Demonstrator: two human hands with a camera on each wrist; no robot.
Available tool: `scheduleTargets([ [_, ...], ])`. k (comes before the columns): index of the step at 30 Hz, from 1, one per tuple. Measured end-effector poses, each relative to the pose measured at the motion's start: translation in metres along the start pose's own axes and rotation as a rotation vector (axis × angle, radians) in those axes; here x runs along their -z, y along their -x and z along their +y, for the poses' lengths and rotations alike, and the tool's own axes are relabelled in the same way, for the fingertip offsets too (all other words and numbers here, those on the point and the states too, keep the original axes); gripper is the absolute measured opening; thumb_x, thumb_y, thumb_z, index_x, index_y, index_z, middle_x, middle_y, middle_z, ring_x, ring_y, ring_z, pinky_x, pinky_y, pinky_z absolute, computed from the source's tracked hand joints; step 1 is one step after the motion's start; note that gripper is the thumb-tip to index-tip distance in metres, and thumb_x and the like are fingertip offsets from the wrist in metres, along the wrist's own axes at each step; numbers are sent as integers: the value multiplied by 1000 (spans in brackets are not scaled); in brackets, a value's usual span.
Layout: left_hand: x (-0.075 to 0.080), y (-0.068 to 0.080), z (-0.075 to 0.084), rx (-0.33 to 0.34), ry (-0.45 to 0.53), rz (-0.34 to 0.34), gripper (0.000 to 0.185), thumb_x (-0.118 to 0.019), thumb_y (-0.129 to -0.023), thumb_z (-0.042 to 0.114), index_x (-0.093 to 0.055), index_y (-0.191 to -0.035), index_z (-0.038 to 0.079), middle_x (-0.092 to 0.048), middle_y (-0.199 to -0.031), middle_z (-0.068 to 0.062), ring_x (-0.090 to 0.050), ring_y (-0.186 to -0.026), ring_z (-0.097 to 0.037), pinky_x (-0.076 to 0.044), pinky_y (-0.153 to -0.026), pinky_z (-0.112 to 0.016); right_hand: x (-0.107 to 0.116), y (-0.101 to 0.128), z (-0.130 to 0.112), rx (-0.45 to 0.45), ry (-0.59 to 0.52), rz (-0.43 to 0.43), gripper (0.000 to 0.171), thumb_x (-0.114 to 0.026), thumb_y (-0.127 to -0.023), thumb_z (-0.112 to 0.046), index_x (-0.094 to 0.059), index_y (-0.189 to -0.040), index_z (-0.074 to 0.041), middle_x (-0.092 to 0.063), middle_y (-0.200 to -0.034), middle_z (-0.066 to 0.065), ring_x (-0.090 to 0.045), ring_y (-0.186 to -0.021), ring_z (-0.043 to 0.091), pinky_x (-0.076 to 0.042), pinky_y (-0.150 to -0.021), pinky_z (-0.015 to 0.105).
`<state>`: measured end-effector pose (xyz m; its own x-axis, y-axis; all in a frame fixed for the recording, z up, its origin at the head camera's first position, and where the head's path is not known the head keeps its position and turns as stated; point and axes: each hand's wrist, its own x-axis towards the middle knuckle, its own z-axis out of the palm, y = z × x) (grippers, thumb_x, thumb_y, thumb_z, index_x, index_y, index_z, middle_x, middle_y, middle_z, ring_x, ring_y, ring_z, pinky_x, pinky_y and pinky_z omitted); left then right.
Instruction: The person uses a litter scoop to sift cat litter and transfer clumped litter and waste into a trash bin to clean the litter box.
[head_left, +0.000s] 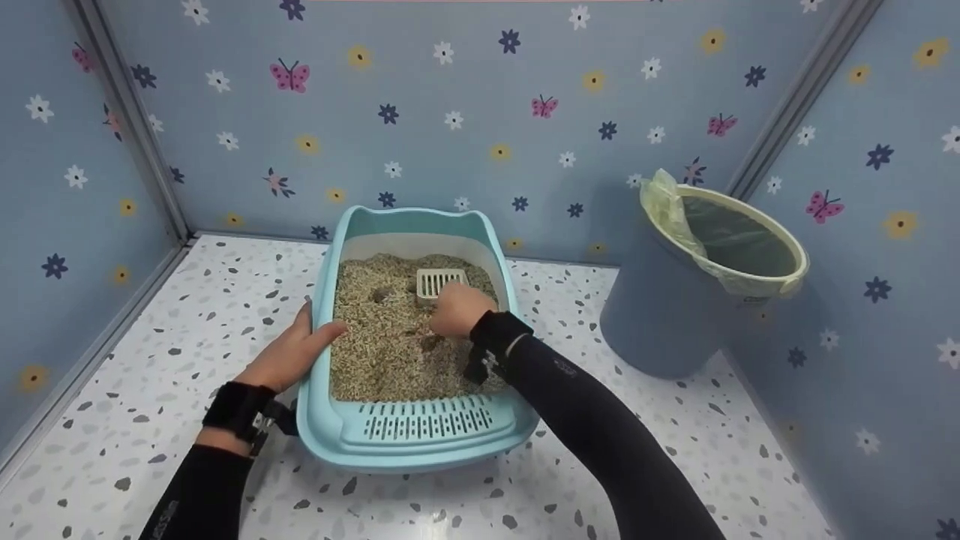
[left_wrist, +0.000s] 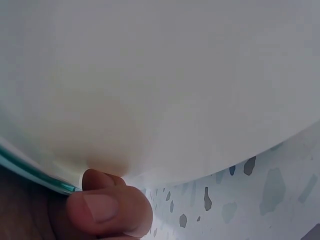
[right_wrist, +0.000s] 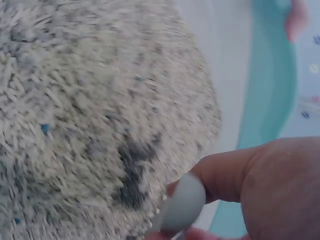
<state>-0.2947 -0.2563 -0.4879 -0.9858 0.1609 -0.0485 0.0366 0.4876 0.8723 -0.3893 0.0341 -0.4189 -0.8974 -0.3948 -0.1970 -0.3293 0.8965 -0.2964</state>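
A light-blue litter box (head_left: 420, 454) full of tan pellet litter (head_left: 382, 352) stands on the floor. My left hand (head_left: 289, 352) grips its left rim, thumb over the top; in the left wrist view its curled fingertips (left_wrist: 107, 207) lie under the rim beside the pale outer wall. Over the litter, my right hand (head_left: 459, 309) holds a cream slotted litter scoop (head_left: 441, 279) by its handle (right_wrist: 185, 205), mostly hidden by the fist in the head view. The scoop's head points to the back wall. A dark clump (head_left: 383, 294) lies left of it, and a dark patch (right_wrist: 135, 175) shows in the right wrist view.
A blue-grey trash bin (head_left: 660, 315) with a pale yellow liner (head_left: 667, 214) over its rim stands right of the box. Flower-patterned walls (head_left: 450, 90) close off the back and both sides. The floor (head_left: 187, 322) is white with grey speckles.
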Motion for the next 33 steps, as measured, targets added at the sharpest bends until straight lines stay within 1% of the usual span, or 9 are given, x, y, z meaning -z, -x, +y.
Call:
scheduleTargets([
  [2,0,1,-1,-2,3,3,115,-48,-109,76,18,-177,12,-18,-176,-40,-45,-150,-58,-35,-125,-71,8,1,4,-8,-50,-3,57,-66,-101,-6,-32,-57,-19,-21,-56,-5,-18,-48,13,-21,-54,31],
  [6,0,1,-3,-13,4,12,114,-48,-109,76,17,-177,12,-23,-174,-41,-49,-147,-58,-38,-122,-71,17,-2,9,-14,-53,-23,58,-63,-102,-3,-33,-55,-19,-24,-53,-6,-27,-45,12,-26,-51,29],
  [11,-1,2,-4,-14,11,14,112,-49,-109,76,15,-178,15,-27,-173,-41,-52,-144,-58,-40,-120,-73,21,-5,12,-15,52,-54,54,-60,-108,-10,-35,-61,-18,-24,-60,-5,-23,-55,14,-26,-59,31],
  [14,-1,2,-3,-17,25,13,111,-49,-109,75,14,-179,15,-29,-172,-40,-54,-143,-58,-39,-121,-73,26,-2,10,-51,97,-31,52,-63,-110,-16,-39,-64,-19,-30,-61,-5,-27,-57,15,-30,-61,33],
  [18,-3,2,-1,-23,30,14,111,-49,-109,75,14,-179,15,-30,-171,-41,-55,-142,-57,-39,-121,-72,47,11,7,-63,161,35,51,-67,-109,-20,-41,-65,-21,-32,-61,-4,-30,-59,17,-33,-61,37],
  [21,-3,2,0,-20,24,12,111,-48,-109,75,16,-178,16,-30,-171,-41,-56,-141,-56,-40,-121,-72,70,26,9,-35,218,55,50,-66,-109,-23,-40,-66,-20,-32,-64,-3,-34,-62,19,-35,-63,39],
  [22,-4,1,0,-20,26,10,111,-48,-110,75,16,-178,16,-31,-171,-41,-56,-141,-56,-40,-121,-72,77,32,10,-22,240,62,48,-66,-109,-25,-42,-68,-20,-36,-66,-2,-38,-64,19,-37,-63,40],
  [27,-3,0,1,-23,30,2,111,-47,-110,74,18,-178,16,-30,-171,-41,-52,-145,-57,-36,-123,-72,110,57,17,39,324,-25,40,-76,-104,-38,-53,-79,-17,-52,-80,0,-51,-75,23,-46,-71,42],
  [33,-2,0,-2,-20,17,0,113,-46,-110,76,19,-177,13,-31,-170,-43,-56,-141,-57,-38,-122,-72,130,71,14,63,429,-124,42,-80,-100,-37,-54,-75,-18,-49,-81,-1,-47,-73,21,-42,-68,40],
])
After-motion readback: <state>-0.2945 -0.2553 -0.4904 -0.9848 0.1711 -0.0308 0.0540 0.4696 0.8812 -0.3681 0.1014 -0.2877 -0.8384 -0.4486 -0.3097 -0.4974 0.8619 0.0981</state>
